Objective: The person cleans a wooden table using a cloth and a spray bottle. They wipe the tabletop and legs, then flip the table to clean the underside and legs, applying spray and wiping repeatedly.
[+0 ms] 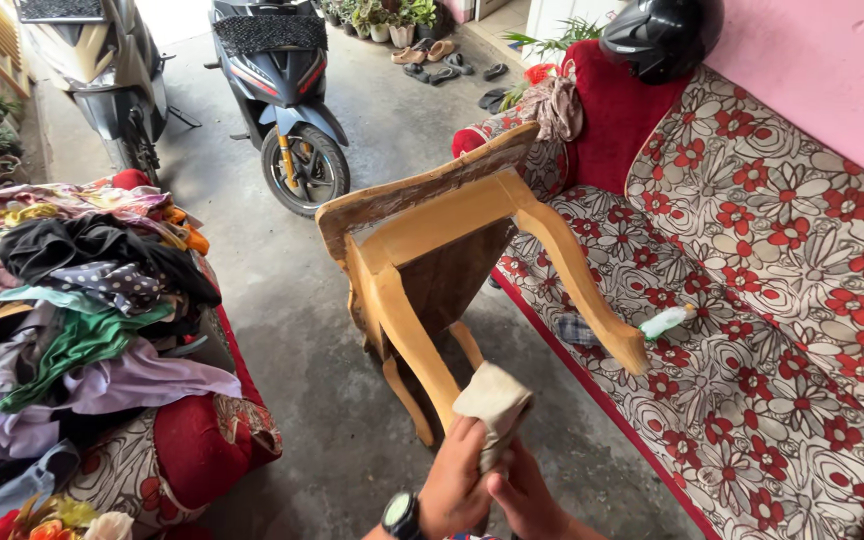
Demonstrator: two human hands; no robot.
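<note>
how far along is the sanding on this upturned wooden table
The near leg and the frame of the wooden table look pale and bare. In hand: both hands, left hand and right hand, grip a folded sheet of sandpaper at that leg's tip. The edge of the tabletop looks grey and patchy, so that part seems left.

both hands meet low in view: the left hand (455,480), watch on its wrist, and the right hand (524,492) pinch a beige cloth (493,404) against a leg of the tipped wooden chair (442,250), which leans on the floral sofa (772,300).
</note>
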